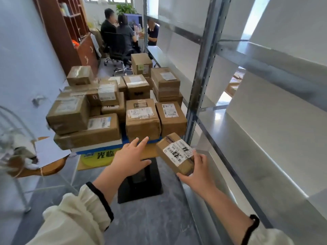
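Your right hand (pixel 200 174) grips a small labelled parcel (pixel 177 153) by its near end, thumb under and fingers curled over its edge. Your left hand (pixel 131 156), just left of it, is spread flat and holds nothing. With cartons (pixel 141 121) heaped just beyond and the metal shelving (pixel 247 138) to the right, the shelving job looks barely begun.

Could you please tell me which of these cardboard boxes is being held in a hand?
The small box in the right hand; the rest sit stacked in the pile.
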Available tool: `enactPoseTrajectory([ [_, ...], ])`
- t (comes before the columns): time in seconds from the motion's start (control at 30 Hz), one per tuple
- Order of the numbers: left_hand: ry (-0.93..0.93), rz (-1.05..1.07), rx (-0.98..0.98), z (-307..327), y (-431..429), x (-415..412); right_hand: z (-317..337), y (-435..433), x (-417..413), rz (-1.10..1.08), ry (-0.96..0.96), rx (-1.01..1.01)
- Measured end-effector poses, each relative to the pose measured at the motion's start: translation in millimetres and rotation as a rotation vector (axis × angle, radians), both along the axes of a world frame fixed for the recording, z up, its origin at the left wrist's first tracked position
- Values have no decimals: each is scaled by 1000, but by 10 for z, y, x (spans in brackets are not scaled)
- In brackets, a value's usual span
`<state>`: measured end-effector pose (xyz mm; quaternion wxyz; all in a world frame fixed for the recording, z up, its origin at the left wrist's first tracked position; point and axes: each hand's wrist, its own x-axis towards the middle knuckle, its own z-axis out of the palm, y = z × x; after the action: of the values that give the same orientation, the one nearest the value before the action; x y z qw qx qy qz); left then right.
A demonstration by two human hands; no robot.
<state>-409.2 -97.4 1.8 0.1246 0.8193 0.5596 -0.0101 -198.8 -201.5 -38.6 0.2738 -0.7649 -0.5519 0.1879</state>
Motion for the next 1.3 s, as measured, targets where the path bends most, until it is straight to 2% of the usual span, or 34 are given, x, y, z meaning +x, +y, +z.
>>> enactPoseTrajectory([
  [0.33, 2, 122, 108, 258, 1296, -860, 166, 1908, -795, 164, 18, 25],
  [0.57, 13, 124, 198, 518, 2258, -1471, 243, 2754, -1499, 240, -3, 33],
  [0.83, -15, 162, 172, 377, 3049, -1952, 167, 3179, -2414, 132, 0, -22],
  [0.93, -60, 167, 113, 240, 3101, -1994, 130, 3210, -2550, 113, -28, -61],
  [1.3, -35, 158, 149, 124, 3132, -2065, 117, 3284, -2652, 236, -126, -55],
])
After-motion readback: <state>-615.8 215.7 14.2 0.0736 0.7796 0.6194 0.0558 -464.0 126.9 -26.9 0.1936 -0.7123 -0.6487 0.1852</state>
